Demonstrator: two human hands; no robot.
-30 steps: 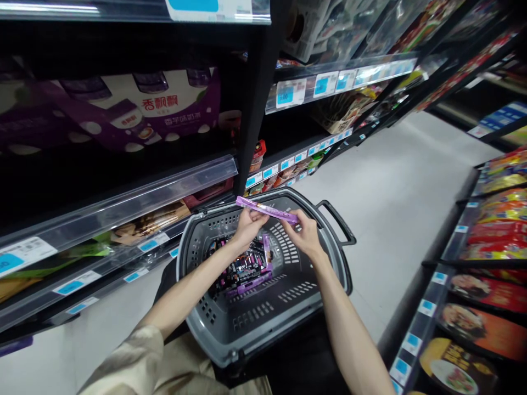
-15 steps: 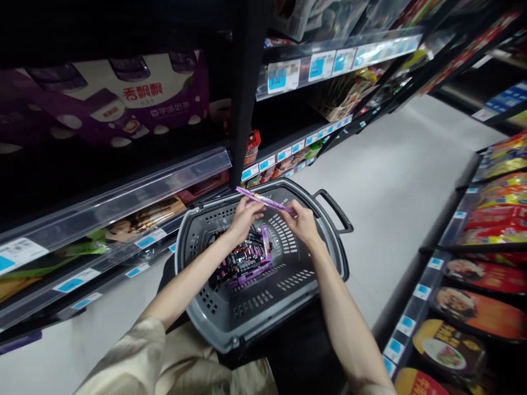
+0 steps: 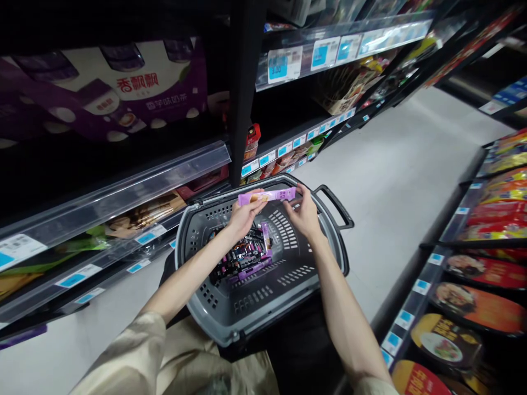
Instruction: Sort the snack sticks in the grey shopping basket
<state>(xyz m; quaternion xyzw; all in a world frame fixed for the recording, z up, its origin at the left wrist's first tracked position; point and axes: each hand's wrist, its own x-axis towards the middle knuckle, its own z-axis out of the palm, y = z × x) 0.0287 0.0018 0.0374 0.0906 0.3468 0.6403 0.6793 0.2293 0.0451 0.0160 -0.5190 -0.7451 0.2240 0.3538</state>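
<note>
Pinching the purple sachet (image 3: pixel 280 195) near its ends with your left hand (image 3: pixel 242 216) and right hand (image 3: pixel 305 214), you hold it above the basket (image 3: pixel 284 302), other packets (image 3: pixel 245 257) already inside, this one not yet.

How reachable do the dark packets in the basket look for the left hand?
Probably yes: the left hand is above the open top of the basket, with nothing visible blocking the dark packets. It holds a purple stick packet, though, which it would likely need to release first.

Purple sachet (image 3: pixel 272 196), grey basket (image 3: pixel 269 317), black handle (image 3: pixel 341 204)
</note>
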